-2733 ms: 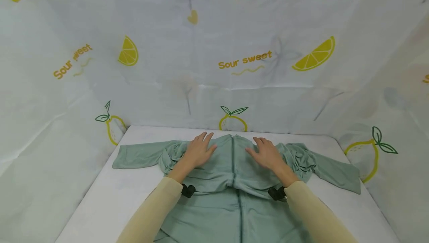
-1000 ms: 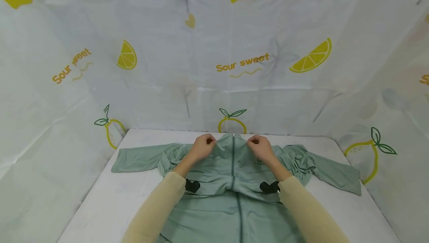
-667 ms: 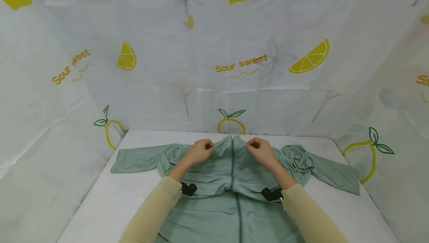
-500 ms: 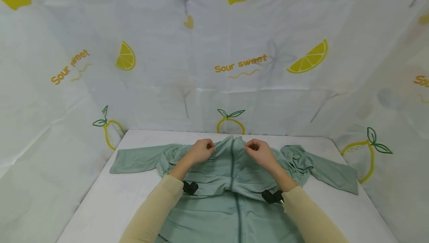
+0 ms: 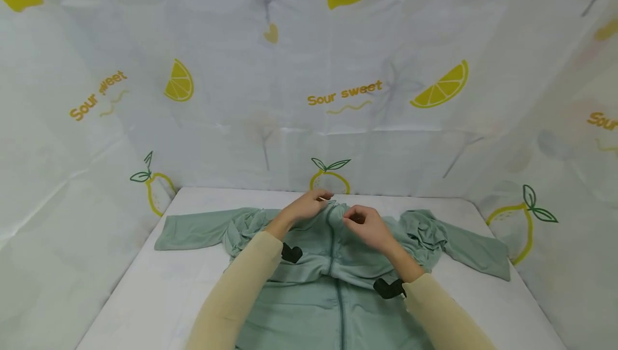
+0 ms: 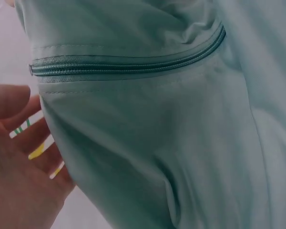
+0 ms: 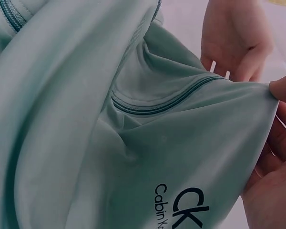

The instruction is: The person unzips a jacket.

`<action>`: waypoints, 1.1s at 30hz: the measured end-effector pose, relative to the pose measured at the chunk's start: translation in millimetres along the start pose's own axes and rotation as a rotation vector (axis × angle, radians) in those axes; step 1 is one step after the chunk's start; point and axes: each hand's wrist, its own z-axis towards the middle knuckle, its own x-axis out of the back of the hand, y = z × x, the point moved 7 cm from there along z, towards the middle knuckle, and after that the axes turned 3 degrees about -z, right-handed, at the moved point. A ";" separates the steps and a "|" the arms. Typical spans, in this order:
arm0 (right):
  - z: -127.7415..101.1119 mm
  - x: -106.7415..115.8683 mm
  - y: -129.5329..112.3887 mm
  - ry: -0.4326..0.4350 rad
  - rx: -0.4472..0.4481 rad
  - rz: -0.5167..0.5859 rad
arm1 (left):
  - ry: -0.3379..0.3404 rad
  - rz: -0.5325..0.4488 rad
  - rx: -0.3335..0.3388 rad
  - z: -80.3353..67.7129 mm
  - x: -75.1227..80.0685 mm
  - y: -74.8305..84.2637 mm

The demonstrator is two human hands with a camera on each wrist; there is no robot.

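Pale green jacket (image 5: 309, 264), darker green zip (image 6: 128, 64), black logo (image 7: 181, 210). White table (image 5: 159, 291). White curtain (image 5: 241, 71), yellow lemon print, green leaves. Cream sleeves (image 5: 241, 291).

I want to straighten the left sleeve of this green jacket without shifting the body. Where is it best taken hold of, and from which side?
Take the left sleeve at its cuff end, coming from the table's left edge. It lies flat and stretched outward, so the end is free, while near the shoulder the fabric is bunched. Both the left hand and right hand are at the collar, so a grip there would likely tug the body.
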 end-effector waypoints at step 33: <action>12.9 1.4 -23.0 0.192 -0.124 -0.203 | 0.175 -0.071 -0.039 -22.5 18.7 14.7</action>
